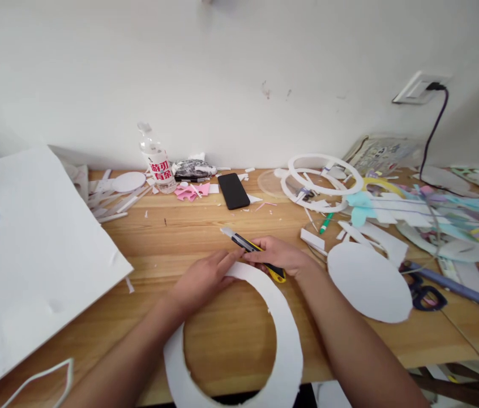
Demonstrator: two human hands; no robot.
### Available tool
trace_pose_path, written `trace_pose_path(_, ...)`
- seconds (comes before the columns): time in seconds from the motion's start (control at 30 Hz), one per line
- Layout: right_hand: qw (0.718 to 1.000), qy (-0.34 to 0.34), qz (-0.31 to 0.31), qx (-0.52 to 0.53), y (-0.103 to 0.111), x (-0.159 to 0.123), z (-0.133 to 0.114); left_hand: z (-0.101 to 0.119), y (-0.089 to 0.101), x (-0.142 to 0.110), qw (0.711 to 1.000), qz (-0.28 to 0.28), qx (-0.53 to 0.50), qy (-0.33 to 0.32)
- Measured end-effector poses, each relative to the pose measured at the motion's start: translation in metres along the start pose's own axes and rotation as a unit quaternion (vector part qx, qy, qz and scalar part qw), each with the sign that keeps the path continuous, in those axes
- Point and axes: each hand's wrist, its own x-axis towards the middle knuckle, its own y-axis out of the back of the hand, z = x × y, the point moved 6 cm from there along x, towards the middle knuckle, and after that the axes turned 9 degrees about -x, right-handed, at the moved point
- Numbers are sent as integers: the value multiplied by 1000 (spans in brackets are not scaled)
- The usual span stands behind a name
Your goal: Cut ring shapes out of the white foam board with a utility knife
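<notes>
My right hand [281,255] grips a yellow and black utility knife [246,242], its blade out and pointing away to the upper left. Below it lies a white foam board ring [287,334], its near edge reaching past the front of the table. My left hand [208,276] is closed on the ring's far left part, thumb and fingers at the rim. Its fingertips come close to the right hand's fingers, and whether they touch the knife I cannot tell. Small rough bits show along the ring's inner edge.
A large white board [52,272] covers the left side. Behind stand a bottle [158,161] and a black phone [233,191]. At the right are white rings [356,184], a white oval disc [369,281], scissors [430,298], a green pen [325,223] and scraps.
</notes>
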Motion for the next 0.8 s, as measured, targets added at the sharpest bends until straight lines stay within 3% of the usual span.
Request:
trace_pose_path(0.23, 999, -22, -38, 7, -6, -3, 1, -9, 10, 1, 996, 64, 25, 61)
trace_pose_path(0.4, 999, -36, -18, 7, 2, -3, 5, -12, 22, -2, 984, 102, 59, 134)
trace_pose_path(0.5, 998, -45, 30, 14, 12, -2, 7, -15, 23, -5, 978, 110, 70, 165)
trace_pose_path(0.63, 994, -63, 84, 18, 23, -4, 12, -15, 18, -2, 986, 79, 57, 139)
trace_pose_path(0.8, 995, -65, 69, 1, 24, -6, 12, -17, 17, 1, 994, 52, 29, 88)
